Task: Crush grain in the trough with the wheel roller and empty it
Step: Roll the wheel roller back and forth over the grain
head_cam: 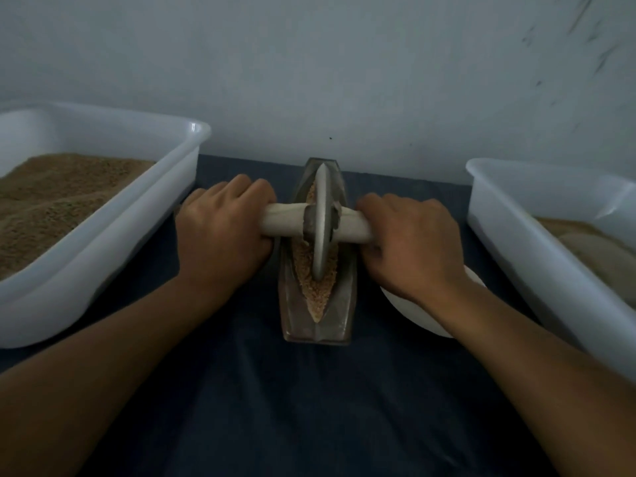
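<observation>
A narrow grey boat-shaped trough (339, 315) lies lengthwise in the middle of the table, with tan grain (318, 297) in its groove. The wheel roller (321, 222), a grey metal disc on a pale wooden axle, stands upright in the groove. My left hand (220, 232) grips the left end of the axle. My right hand (413, 242) grips the right end. Both handle ends are hidden under my fingers.
A white plastic tub (103, 256) of brown grain stands at the left. Another white tub (537, 249) with paler meal stands at the right. A white bowl (409, 311) sits under my right wrist. Dark blue cloth (309, 407) covers the table; a wall rises just behind.
</observation>
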